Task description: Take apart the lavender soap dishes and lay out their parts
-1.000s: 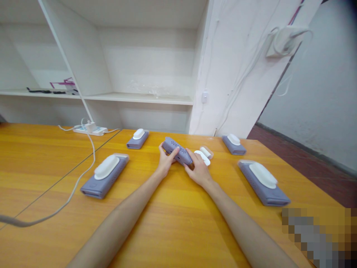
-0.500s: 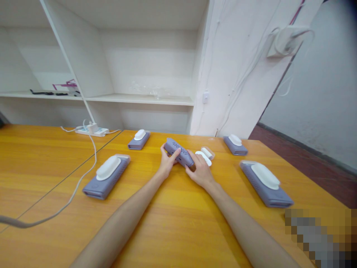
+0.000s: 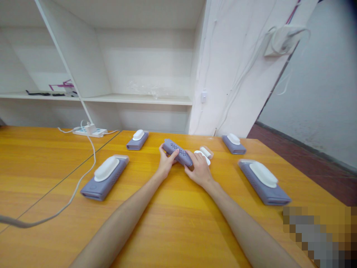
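Note:
Between my hands a purple-grey plastic case [image 3: 177, 152] is tipped so that its side dotted with small holes faces me. My left hand [image 3: 167, 159] grips its left end, thumb pressed on the dotted side. At the lower right end my right hand [image 3: 200, 168] is closed around the case. Just beyond the right hand lie a flat white oval piece [image 3: 205, 156] and a white part in clear plastic [image 3: 206, 150], partly behind the fingers. The underside of the case is hidden.
Similar purple-grey cases with white oval pieces on top lie around: near left [image 3: 104, 178], far left [image 3: 137, 140], far right [image 3: 234, 144], near right [image 3: 264, 182]. A white power strip [image 3: 90, 131] trails a cable across the wooden table [image 3: 167, 230]. White shelves [image 3: 147, 98] stand behind.
The view has shifted slightly. Both hands keep the same hold on the case, and the other things have not moved on the table.

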`<state>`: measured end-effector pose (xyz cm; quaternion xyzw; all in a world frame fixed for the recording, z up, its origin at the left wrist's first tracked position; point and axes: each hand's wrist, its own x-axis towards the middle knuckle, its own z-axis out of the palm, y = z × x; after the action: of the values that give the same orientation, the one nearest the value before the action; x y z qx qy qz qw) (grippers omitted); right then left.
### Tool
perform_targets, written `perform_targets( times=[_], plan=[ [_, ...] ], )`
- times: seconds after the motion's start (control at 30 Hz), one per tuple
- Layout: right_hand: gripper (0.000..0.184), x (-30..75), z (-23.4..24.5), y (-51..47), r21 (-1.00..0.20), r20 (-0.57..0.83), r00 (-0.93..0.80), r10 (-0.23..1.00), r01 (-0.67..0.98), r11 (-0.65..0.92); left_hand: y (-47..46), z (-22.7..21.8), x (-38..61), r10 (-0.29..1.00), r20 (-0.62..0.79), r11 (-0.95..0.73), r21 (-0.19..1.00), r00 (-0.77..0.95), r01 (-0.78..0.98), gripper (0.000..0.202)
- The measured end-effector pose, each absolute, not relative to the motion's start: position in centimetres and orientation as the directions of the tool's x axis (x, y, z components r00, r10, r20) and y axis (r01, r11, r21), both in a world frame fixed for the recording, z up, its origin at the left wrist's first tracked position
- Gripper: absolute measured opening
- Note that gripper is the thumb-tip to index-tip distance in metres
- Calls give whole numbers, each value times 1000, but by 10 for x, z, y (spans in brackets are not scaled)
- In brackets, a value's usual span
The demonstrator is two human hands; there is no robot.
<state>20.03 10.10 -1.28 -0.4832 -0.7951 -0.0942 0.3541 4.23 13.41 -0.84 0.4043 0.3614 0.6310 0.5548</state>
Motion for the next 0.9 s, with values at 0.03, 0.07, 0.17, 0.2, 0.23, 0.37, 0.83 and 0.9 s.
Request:
perform_targets(
  times=[0.03, 0.07, 0.17, 0.2, 0.23, 0.37, 0.83, 0.9],
  plan=[
    [58, 200, -12, 100, -188, 652, -282, 703, 839, 511, 134, -9, 42, 993, 107, -121, 904, -57, -409, 79],
    [58, 199, -11, 100, -183, 651, -283, 704, 842, 507, 135, -9, 42, 993, 108, -122, 905, -56, -408, 79],
    [57, 198, -9, 98, -177, 647, -281, 709, 849, 498, 135, -10, 42, 992, 115, -128, 906, -57, -404, 79],
    [56, 198, -9, 98, -175, 646, -279, 710, 851, 494, 135, -10, 42, 991, 117, -131, 905, -59, -404, 79],
    [56, 197, -9, 98, -173, 645, -278, 711, 854, 491, 134, -10, 43, 991, 120, -135, 903, -62, -407, 80],
    [54, 197, -9, 99, -149, 651, -270, 710, 871, 468, 131, -9, 45, 987, 147, -162, 892, -68, -422, 80],
    [47, 189, -11, 95, -119, 666, -251, 703, 894, 432, 132, -10, 44, 979, 196, -204, 898, -62, -389, 80],
    [48, 189, -12, 96, -144, 675, -233, 700, 889, 435, 132, -9, 45, 979, 187, -206, 900, -86, -384, 79]
  ],
)
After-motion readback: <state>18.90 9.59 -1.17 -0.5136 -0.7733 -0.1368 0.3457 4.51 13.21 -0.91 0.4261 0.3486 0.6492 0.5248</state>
